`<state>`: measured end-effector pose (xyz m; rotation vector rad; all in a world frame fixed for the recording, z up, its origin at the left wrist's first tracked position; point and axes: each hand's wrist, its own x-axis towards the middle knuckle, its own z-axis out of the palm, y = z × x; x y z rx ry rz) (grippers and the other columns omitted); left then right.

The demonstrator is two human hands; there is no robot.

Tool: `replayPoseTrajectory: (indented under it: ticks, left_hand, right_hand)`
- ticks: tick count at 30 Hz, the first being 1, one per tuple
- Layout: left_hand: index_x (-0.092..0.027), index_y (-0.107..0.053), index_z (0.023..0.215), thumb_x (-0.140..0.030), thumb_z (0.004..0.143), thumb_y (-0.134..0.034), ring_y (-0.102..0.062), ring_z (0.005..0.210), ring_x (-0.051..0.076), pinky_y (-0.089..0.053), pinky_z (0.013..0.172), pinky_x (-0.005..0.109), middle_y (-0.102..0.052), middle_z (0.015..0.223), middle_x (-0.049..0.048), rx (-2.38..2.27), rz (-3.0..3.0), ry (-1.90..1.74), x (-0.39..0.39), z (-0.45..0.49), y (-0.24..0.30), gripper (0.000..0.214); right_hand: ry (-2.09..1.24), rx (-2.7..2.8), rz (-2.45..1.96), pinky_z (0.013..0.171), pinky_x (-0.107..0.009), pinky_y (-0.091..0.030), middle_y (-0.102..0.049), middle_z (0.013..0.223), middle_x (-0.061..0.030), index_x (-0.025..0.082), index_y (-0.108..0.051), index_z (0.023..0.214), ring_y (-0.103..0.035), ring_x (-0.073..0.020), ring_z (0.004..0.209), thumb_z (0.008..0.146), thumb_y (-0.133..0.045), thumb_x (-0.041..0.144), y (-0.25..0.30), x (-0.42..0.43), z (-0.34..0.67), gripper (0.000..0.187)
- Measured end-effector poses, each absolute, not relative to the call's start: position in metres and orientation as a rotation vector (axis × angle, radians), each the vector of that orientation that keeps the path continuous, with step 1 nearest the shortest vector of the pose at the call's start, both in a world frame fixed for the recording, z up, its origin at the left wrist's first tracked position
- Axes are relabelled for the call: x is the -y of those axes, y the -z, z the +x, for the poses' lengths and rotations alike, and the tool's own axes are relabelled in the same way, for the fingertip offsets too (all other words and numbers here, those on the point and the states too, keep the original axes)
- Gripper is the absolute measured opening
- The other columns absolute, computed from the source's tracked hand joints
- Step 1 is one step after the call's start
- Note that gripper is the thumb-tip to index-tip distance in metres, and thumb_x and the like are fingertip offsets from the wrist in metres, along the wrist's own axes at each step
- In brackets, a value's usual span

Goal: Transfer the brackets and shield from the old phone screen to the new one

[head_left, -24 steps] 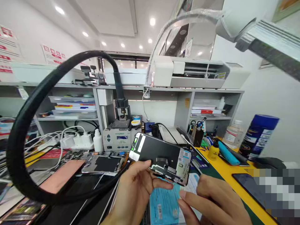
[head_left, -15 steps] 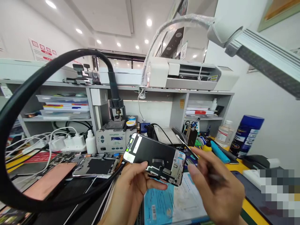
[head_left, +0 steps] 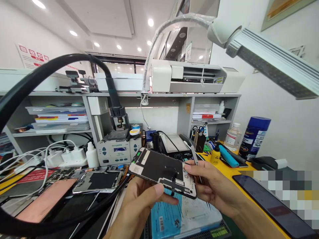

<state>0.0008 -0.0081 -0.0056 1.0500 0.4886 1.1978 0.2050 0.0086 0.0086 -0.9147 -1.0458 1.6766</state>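
Observation:
My left hand [head_left: 141, 205] grips a phone screen panel [head_left: 161, 171] from below, back side up, with the thumb on its near edge. The panel is dark with metal shielding and small labels. My right hand [head_left: 214, 186] is closed on thin metal tweezers [head_left: 194, 158], whose free end points up and away. Its fingers rest against the panel's right end. Both hands hover above a blue and white paper sheet [head_left: 179, 215] lying on the bench.
A hot-air station [head_left: 118, 149] with a thick black hose [head_left: 50, 69] stands behind. An opened phone body [head_left: 96, 181] and a copper-coloured plate [head_left: 46, 204] lie left. A blue spray can [head_left: 254, 137], bottles and tools sit right. A dark phone [head_left: 271, 204] lies on the yellow mat. A lamp arm [head_left: 264, 56] hangs overhead.
My right hand picked up the tweezers and came in to the panel's right end. The panel tipped flatter and the view swung slightly right.

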Motion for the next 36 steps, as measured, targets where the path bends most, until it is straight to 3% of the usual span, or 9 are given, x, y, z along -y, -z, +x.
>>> replayPoseTrajectory:
  ticks: [4,7,14,17,19,23,26,30,36]
  left_hand:
    - [-0.03,-0.059,0.132,-0.031,0.076,-0.077,-0.055,0.127,0.035,-0.041,0.108,0.051,-0.063,0.137,0.0085,-0.491,1.067,-1.253,0.008,0.003,0.012,0.058]
    - [-0.03,-0.053,0.138,-0.036,0.068,-0.083,-0.046,0.135,0.041,-0.029,0.114,0.058,-0.056,0.145,0.0116,-0.428,1.14,-1.282,0.005,0.005,0.015,0.077]
    - [-0.034,-0.051,0.137,-0.03,0.073,-0.077,-0.048,0.134,0.037,-0.029,0.116,0.056,-0.056,0.146,0.0062,-0.567,1.116,-1.44,0.006,0.0,0.008,0.069]
    - [-0.03,-0.053,0.135,-0.035,0.067,-0.081,-0.048,0.134,0.041,-0.032,0.114,0.058,-0.057,0.144,0.0098,-0.602,1.153,-1.501,0.005,0.003,0.008,0.074]
    - [-0.028,-0.056,0.134,-0.039,0.063,-0.083,-0.047,0.134,0.042,-0.033,0.114,0.059,-0.058,0.143,0.0115,-0.61,1.134,-1.516,0.003,0.006,0.009,0.076]
    - [-0.029,-0.058,0.131,-0.04,0.061,-0.084,-0.048,0.133,0.043,-0.032,0.114,0.06,-0.058,0.143,0.0101,-0.641,1.052,-1.515,0.002,0.009,0.009,0.075]
    - [-0.03,-0.057,0.13,-0.039,0.061,-0.083,-0.047,0.134,0.043,-0.029,0.114,0.062,-0.056,0.145,0.0091,-0.685,1.034,-1.483,0.003,0.01,0.008,0.075]
    - [-0.029,-0.057,0.13,-0.038,0.059,-0.085,-0.048,0.133,0.042,-0.031,0.114,0.06,-0.059,0.142,0.0101,-0.673,1.019,-1.512,0.002,0.012,0.008,0.076]
    - [-0.029,-0.062,0.125,-0.035,0.054,-0.088,-0.049,0.132,0.043,-0.042,0.109,0.054,-0.065,0.136,0.0068,-0.675,0.951,-1.533,-0.004,0.01,0.007,0.076]
  right_hand:
    - [-1.834,0.966,-0.891,0.035,-0.015,-0.008,-0.04,0.057,0.0093,0.017,-0.054,0.075,-0.014,-0.0008,0.041,0.077,-0.076,0.029,-0.01,-0.011,0.208,0.026]
    - [-1.846,0.964,-0.937,0.036,-0.015,-0.007,-0.037,0.057,0.0098,0.018,-0.053,0.074,-0.014,-0.0017,0.042,0.076,-0.077,0.029,-0.008,-0.012,0.205,0.027]
    - [-0.933,1.093,-0.777,0.042,-0.022,-0.024,-0.036,0.057,0.0058,0.019,-0.047,0.06,-0.029,-0.0082,0.047,0.09,-0.064,0.048,-0.009,-0.005,0.208,0.044]
    - [-0.654,1.139,-0.588,0.064,-0.029,-0.043,-0.05,0.07,-0.0014,0.02,-0.051,0.058,-0.05,-0.0163,0.069,0.099,-0.049,0.043,-0.01,0.004,0.213,0.047]
    - [-0.379,1.218,-0.63,0.079,-0.031,-0.042,-0.055,0.081,-0.0036,0.021,-0.059,0.066,-0.053,-0.0194,0.085,0.102,-0.044,0.038,-0.009,0.01,0.214,0.043]
    - [-0.092,1.334,-0.746,0.085,-0.034,-0.041,-0.057,0.095,-0.0049,0.024,-0.064,0.078,-0.053,-0.022,0.096,0.104,-0.037,0.037,-0.006,0.018,0.214,0.04]
    - [-0.152,1.318,-0.745,0.068,-0.032,-0.046,-0.056,0.088,-0.0069,0.024,-0.071,0.077,-0.055,-0.0222,0.084,0.102,-0.031,0.051,-0.006,0.021,0.214,0.054]
    - [-0.507,1.118,-0.706,0.038,-0.026,-0.033,-0.055,0.064,-0.004,0.025,-0.076,0.079,-0.046,-0.0139,0.047,0.093,-0.037,0.069,-0.004,0.027,0.203,0.06]
    - [-0.668,1.04,-0.697,0.036,-0.027,-0.043,-0.063,0.068,-0.0047,0.024,-0.073,0.075,-0.057,-0.0153,0.044,0.092,-0.049,0.063,-0.002,0.035,0.182,0.049]
